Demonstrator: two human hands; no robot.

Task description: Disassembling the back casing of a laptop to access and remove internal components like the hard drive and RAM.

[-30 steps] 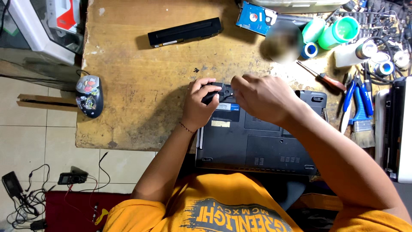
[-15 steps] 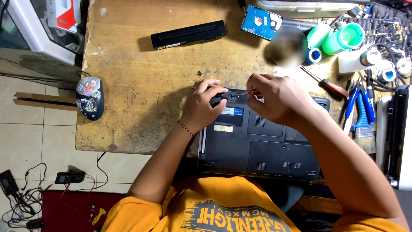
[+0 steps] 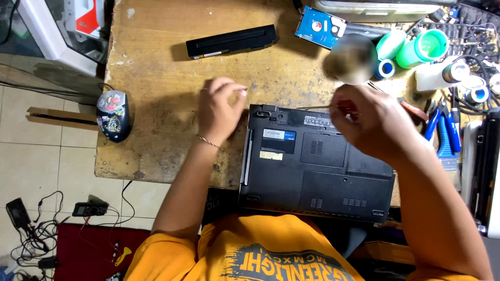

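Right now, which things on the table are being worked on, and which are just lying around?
In use:
upturned black laptop
thin tool in the right hand
left hand, fingers pinched

Lying about:
long black battery
blue hard drive
green tape rolls
blue pliers
stickered mouse

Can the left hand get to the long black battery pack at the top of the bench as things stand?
Probably yes. The left hand hovers over bare bench, fingers pinched, and nothing lies between it and the battery pack. Whether it holds something small is unclear.

Worn wooden table [image 3: 172, 67], upturned black laptop [image 3: 317, 166], long battery [image 3: 232, 41], hard drive [image 3: 320, 26]
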